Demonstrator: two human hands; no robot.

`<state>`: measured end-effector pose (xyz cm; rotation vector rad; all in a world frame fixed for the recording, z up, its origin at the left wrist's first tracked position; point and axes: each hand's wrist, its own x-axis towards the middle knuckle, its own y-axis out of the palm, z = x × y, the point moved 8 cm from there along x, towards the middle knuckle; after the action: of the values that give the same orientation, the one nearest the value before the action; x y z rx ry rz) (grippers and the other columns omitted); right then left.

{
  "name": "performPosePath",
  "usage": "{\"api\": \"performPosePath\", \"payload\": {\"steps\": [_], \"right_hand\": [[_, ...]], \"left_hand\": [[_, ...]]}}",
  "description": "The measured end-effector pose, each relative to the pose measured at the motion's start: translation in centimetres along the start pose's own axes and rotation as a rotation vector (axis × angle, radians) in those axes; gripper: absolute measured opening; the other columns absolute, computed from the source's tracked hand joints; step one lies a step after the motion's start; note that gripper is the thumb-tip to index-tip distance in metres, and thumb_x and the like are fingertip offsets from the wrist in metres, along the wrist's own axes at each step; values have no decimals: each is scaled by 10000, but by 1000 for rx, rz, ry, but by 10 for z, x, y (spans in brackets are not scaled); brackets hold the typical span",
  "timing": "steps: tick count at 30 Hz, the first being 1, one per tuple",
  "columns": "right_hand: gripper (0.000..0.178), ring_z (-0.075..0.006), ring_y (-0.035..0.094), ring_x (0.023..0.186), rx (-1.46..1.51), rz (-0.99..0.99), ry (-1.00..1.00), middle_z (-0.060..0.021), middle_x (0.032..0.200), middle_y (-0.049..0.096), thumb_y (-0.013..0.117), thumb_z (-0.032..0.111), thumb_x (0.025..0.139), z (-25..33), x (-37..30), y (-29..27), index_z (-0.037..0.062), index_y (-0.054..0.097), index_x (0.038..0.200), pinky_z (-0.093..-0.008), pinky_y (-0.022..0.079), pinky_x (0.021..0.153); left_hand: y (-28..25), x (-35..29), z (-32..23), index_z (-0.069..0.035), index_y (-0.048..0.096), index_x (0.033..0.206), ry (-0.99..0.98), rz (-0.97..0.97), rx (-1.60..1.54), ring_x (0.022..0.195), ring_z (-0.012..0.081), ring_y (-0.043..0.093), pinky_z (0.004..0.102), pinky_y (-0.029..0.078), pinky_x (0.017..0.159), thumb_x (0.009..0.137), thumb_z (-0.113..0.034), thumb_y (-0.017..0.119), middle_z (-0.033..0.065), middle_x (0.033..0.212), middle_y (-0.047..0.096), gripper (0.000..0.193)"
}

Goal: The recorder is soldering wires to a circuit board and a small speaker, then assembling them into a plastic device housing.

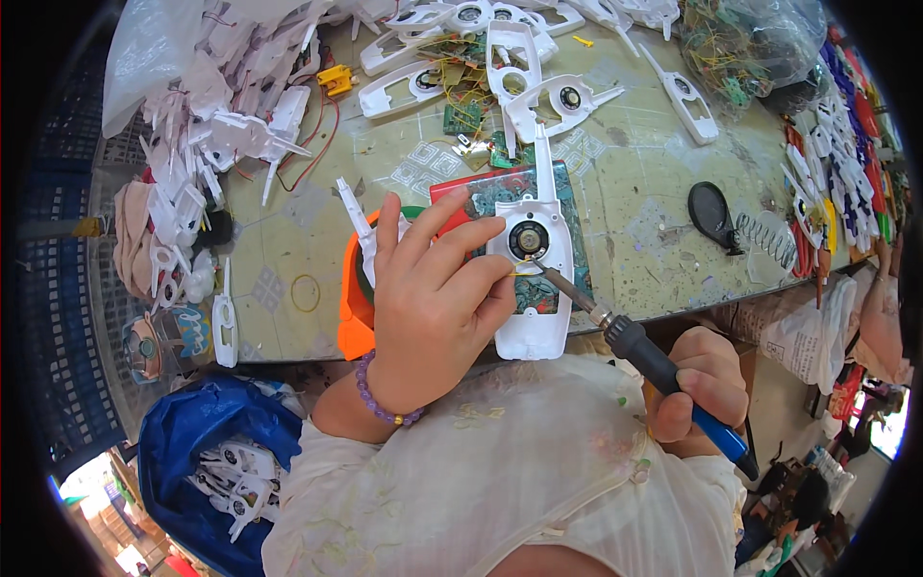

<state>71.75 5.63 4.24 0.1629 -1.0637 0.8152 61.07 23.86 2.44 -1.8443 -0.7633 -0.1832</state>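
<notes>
A white plastic housing [535,332] with a narrow neck lies in front of me, a round black speaker [528,240] set in it. My right hand [707,385] grips a soldering iron [642,351] with a black and blue handle. Its metal tip touches or nearly touches the speaker's lower edge. There, the thumb and index finger of my left hand [433,279] pinch a thin yellow wire [525,270]; the other fingers are stretched over the housing. Beneath the housing is a teal patterned block [577,212]. An orange holder [354,313] is partly hidden behind my left hand.
White housings [250,135] pile up at the far left, and more lie with green circuit boards [462,118] at the back. A black oval part with a coil spring [760,236] lies right. A blue bag [163,462] of housings stands below the table edge.
</notes>
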Motion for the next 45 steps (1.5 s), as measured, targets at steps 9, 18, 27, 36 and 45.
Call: {"api": "performPosePath", "payload": {"steps": [9, 18, 27, 36, 45], "right_hand": [[228, -174, 417, 413, -7, 12, -4, -53, 577, 492, 668, 92, 794, 1, 2, 2, 5, 499, 919, -299, 320, 370], [214, -177, 426, 428, -67, 195, 47, -44, 584, 507, 668, 87, 737, 2, 18, 6, 26, 527, 887, -302, 322, 392], [236, -196, 494, 527, -159, -194, -95, -79, 651, 503, 516, 248, 951, 9, -20, -16, 58, 384, 996, -333, 393, 463], [322, -175, 506, 560, -185, -229, 42, -58, 700, 535, 595, 231, 925, -20, -31, -12, 45, 427, 1127, -308, 430, 536], [330, -159, 508, 577, -119, -277, 128, -54, 694, 541, 603, 228, 922, -27, -39, -21, 38, 434, 1133, -293, 417, 554]], "left_hand": [[0, 0, 0, -112, 635, 751, 11, -14, -12, 1140, 286, 563, 568, 264, 1069, 660, -46, 725, 16, 1025, 663, 144], [1, 1, -1, -117, 641, 742, 1, -9, 2, 1132, 281, 579, 560, 268, 1076, 654, -39, 726, 12, 1017, 674, 145], [0, 1, -3, -100, 629, 755, 17, -4, 7, 1136, 286, 557, 577, 277, 1057, 672, -56, 723, 23, 1027, 654, 133], [-12, -3, 2, -123, 701, 923, -46, 100, -100, 1116, 274, 564, 540, 306, 1031, 752, -85, 725, 31, 1019, 653, 176], [-12, -5, 13, -117, 707, 865, -186, -25, -256, 832, 182, 640, 459, 329, 984, 724, -76, 754, 1, 801, 660, 154]]}}
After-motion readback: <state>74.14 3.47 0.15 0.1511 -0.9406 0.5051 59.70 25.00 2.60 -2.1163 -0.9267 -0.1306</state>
